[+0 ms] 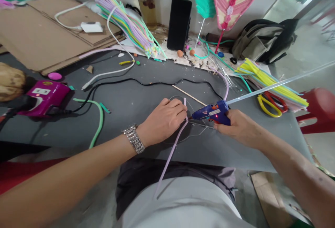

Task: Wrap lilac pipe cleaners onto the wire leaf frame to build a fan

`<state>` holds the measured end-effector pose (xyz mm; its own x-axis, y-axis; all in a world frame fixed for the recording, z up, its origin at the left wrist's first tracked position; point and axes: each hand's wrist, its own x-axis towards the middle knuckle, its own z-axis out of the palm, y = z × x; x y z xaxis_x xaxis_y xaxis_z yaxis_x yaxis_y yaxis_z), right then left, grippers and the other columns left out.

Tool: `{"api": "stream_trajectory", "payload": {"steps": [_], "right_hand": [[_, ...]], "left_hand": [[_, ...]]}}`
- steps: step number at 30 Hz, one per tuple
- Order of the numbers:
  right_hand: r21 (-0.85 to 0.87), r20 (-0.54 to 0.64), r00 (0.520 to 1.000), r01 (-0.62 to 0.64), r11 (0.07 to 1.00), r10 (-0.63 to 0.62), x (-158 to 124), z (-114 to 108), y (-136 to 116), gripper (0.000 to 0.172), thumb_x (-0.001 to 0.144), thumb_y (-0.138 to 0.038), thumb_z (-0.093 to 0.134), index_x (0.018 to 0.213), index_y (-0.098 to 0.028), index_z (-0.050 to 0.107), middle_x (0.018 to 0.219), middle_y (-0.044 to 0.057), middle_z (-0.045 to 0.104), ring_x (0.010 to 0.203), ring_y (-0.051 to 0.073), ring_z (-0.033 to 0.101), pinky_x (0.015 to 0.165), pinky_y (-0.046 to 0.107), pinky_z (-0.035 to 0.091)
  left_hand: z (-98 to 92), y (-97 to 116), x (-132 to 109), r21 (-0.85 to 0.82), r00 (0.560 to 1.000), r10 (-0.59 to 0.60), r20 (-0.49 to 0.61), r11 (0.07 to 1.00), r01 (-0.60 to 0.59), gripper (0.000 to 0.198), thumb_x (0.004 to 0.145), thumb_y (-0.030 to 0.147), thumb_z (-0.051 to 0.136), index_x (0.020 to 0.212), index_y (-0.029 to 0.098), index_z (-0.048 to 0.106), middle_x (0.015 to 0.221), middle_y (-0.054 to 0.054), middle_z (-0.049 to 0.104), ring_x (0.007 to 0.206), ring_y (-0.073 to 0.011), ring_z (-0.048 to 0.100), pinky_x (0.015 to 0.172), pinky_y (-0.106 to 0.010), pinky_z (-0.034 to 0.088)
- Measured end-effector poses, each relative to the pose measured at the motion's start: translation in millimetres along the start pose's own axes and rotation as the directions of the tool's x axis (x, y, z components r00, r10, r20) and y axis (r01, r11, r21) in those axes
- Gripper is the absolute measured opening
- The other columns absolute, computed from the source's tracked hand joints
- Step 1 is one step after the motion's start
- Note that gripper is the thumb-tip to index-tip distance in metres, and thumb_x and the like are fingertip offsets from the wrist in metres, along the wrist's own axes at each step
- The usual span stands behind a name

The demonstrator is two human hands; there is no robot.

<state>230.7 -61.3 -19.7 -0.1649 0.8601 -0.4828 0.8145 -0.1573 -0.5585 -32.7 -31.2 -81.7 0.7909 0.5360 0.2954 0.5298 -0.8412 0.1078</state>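
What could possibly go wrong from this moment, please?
The red light of the glue gun is on, and its nozzle is close to the left hand, so a burn is possible. The black cord crosses the table near the gun and might snag. The long clear stick behind the gun could brush the yellow pipe cleaners.

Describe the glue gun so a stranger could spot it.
Find the gray table, then the right hand above it. That hand grips the blue glue gun, nozzle towards a lilac pipe cleaner. Unlike its neighbours, it has a long translucent glue stick jutting from its back.
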Motion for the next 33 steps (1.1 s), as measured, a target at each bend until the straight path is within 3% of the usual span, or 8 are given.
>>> {"api": "stream_trajectory", "payload": {"steps": [14,19,24,28,33], "right_hand": [[-0.021,-0.057,0.998,-0.004,1.0,0.003,2,2,6,0.038,0.078,-0.047,0.064,0.06,-0.021,0.044,0.057,-0.005,0.037,0.054,0.009,0.032,0.047,0.024,0.024],[0.131,-0.073,0.997,0.008,0.991,0.002,-2,-6,13,0.036,0.077,-0.051,0.071,0.076,-0.016,0.065,0.057,-0.004,0.048,0.052,0.01,0.04,0.047,0.024,0.03],[0.278,-0.23,0.973,0.049,0.959,0.017,-10,-26,40,0.038,0.073,-0.053,0.081,0.083,-0.017,0.071,0.054,-0.002,0.057,0.049,0.013,0.05,0.046,0.026,0.037],[0.368,-0.427,0.901,0.095,0.925,0.077,-10,-34,67,0.033,0.067,-0.049,0.086,0.073,-0.023,0.066,0.051,-0.003,0.057,0.047,0.013,0.049,0.045,0.027,0.038],[0.559,-0.432,0.878,0.079,0.826,0.208,-2,-34,103,0.035,0.057,-0.044,0.091,0.07,-0.022,0.067,0.056,-0.002,0.059,0.047,0.013,0.05,0.045,0.028,0.039]], "left_hand": [[-2.8,-1,0,-0.014,0.999,0.009,-0.041,1.0,-0.01,0.02,0.103,0.017,0.049,0.091,0.015,0.065,0.11,-0.011,0.074,0.103,-0.0243,0.059,0.08,-0.039,0.037],[-2.1,-1,0,-0.029,0.999,0.001,-0.036,1.0,-0.002,0.024,0.105,0.02,0.045,0.092,0.016,0.065,0.106,-0.011,0.074,0.102,-0.0242,0.059,0.08,-0.039,0.036],[-1.7,-2,0,-0.065,0.999,-0.015,-0.042,0.998,0.012,0.026,0.105,0.022,0.044,0.09,0.018,0.065,0.102,-0.009,0.074,0.1,-0.0237,0.059,0.08,-0.039,0.035],[0.8,-2,-1,-0.065,0.999,-0.021,-0.046,0.998,0.018,0.025,0.106,0.023,0.044,0.091,0.018,0.064,0.107,-0.009,0.074,0.099,-0.0232,0.059,0.08,-0.039,0.035],[3.1,-1,-2,-0.073,0.997,-0.03,-0.067,0.997,0.026,0.021,0.104,0.02,0.049,0.089,0.017,0.063,0.11,-0.008,0.074,0.1,-0.0227,0.06,0.081,-0.039,0.035]]}}
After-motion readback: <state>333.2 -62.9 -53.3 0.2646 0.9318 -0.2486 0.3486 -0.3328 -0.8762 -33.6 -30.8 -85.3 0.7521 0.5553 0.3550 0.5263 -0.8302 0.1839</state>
